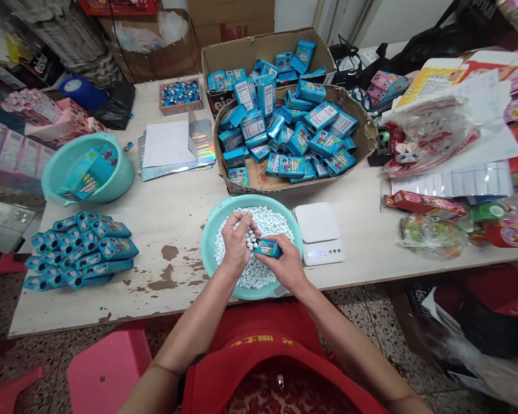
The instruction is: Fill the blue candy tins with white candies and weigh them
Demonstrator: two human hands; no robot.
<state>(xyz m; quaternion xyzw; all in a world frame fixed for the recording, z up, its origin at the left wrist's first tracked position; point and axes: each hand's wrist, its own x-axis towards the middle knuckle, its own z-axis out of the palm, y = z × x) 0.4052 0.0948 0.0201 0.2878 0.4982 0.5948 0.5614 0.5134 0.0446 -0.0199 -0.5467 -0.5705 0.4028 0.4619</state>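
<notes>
In front of me a round mint-green basin [210,237] is filled with small white candies [259,276]. My left hand [237,238] is cupped over the basin, its fingers curled around several white candies [251,237]. A small blue candy box [267,248] lies sideways in my right hand [287,261], its dark opening facing the candies in my left hand. Thumb and fingers of the right hand grip the box from its right end. The box and the left hand's candies are very close together; whether they touch I cannot tell.
A white digital scale [317,224] stands right of the basin. Behind it, a cardboard box [358,129] holds many blue candy boxes. Upright blue boxes [82,247] are stacked at left, near another basin [121,178]. Bags and packages [434,135] crowd the right side.
</notes>
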